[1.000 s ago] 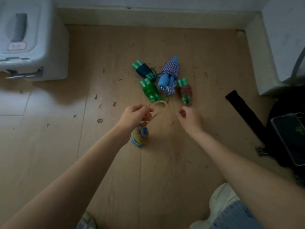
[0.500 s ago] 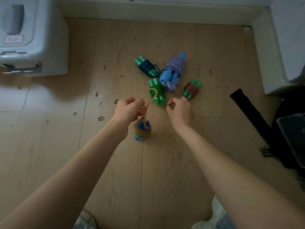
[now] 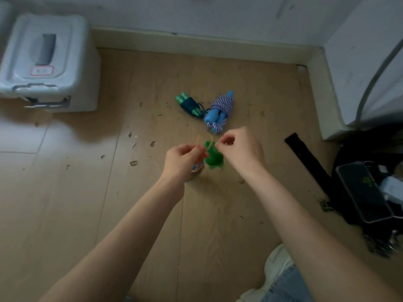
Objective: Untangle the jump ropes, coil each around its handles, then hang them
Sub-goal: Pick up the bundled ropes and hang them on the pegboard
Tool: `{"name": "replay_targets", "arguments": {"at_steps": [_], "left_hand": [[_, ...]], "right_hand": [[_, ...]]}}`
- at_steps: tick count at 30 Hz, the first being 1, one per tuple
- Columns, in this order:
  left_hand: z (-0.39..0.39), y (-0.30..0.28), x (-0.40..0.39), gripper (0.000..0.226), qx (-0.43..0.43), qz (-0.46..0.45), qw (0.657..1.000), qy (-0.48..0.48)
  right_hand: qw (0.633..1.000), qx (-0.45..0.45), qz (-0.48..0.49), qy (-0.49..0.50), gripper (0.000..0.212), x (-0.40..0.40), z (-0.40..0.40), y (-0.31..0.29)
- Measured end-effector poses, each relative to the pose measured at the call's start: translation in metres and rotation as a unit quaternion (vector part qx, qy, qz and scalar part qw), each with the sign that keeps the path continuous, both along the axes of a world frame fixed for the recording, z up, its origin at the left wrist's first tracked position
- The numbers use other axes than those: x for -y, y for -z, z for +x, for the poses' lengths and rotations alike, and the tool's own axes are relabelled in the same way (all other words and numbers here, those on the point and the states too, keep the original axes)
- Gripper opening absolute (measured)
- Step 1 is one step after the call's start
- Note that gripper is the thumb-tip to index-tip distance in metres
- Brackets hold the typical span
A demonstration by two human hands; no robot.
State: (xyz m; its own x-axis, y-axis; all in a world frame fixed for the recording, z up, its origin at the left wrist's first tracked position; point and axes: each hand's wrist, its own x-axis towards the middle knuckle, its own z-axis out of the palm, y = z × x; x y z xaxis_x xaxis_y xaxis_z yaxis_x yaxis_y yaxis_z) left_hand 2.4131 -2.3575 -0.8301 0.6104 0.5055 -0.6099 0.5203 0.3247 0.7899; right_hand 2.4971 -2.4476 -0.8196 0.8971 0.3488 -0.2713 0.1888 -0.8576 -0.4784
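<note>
Pinching a thin tan cord [image 3: 198,143] at frame centre: left hand [image 3: 182,163], fingers [image 3: 197,150] curled, thumb and forefinger pressed together on the cord where it loops upward.

Right hand [image 3: 239,149], just at 3 o'clock of the left: fingers curled, tips pinched together at the cord's other end; whether the cord is truly between them is too blurred to tell.

Green rope [image 3: 213,156], coiled round its handles: between the two hands, lying below the cord loop, partly blurred.

Multicoloured rope [image 3: 197,170]: hanging below the left hand at its 6 o'clock, mostly hidden by the hand and wrist; blue and tan bands show.

Blue rope [image 3: 220,112], white-and-blue braided cord wound on blue handles: on the floor [image 3: 152,214] at 12 o'clock of the hands, near but apart.

Dark rope [image 3: 188,104], navy cord on green handles: on the floor just at 9 o'clock of the blue rope, its cord end reaching toward it.

Floor: pale wood planks, scattered with small dark chips.

White bin [image 3: 46,64], lidded, with a latch: at 10 o'clock, against the wall.

Black strap [image 3: 305,155]: flat on the floor at 3 o'clock.

Black bag [image 3: 366,190]: far 3 o'clock edge, with metal clips.

Shoe [image 3: 275,262] and denim hem: at 5 o'clock.
</note>
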Motion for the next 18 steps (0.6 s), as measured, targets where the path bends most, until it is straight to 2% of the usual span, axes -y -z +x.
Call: {"name": "replay_targets", "arguments": {"at_steps": [4,6,8,10,11,13,16,18], "left_hand": [[-0.003,-0.01,-0.002,0.011,-0.005,-0.039,0.999,-0.005],[-0.008,-0.012,-0.008,0.01,-0.021,-0.055,0.998,-0.012],[-0.013,-0.013,-0.015,0.009,-0.028,-0.073,0.997,-0.011],[-0.016,-0.016,-0.018,0.011,-0.02,-0.122,0.992,-0.018],[-0.016,-0.017,-0.019,0.011,-0.015,-0.132,0.991,-0.025],[-0.013,-0.018,-0.021,0.005,-0.023,-0.1,0.994,-0.028],[-0.013,-0.018,-0.029,0.005,-0.038,-0.012,0.998,-0.039],[-0.015,-0.017,-0.038,0.004,-0.035,0.026,0.999,-0.032]], "right_hand": [[0.987,0.118,-0.031,-0.107,0.011,-0.007,-0.022,-0.005],[0.98,0.14,0.005,-0.144,0.011,-0.009,-0.027,-0.004],[0.983,0.064,0.132,-0.106,0.006,-0.013,-0.03,-0.004],[0.963,-0.058,0.259,-0.047,0.01,-0.02,-0.032,-0.01],[0.953,-0.087,0.288,-0.034,0.013,-0.022,-0.032,-0.01],[0.962,-0.057,0.262,-0.055,0.011,-0.024,-0.031,-0.01],[0.979,0.087,0.147,-0.114,0.009,-0.019,-0.026,-0.008],[0.973,0.139,0.131,-0.132,0.009,-0.018,-0.024,-0.009]]}}
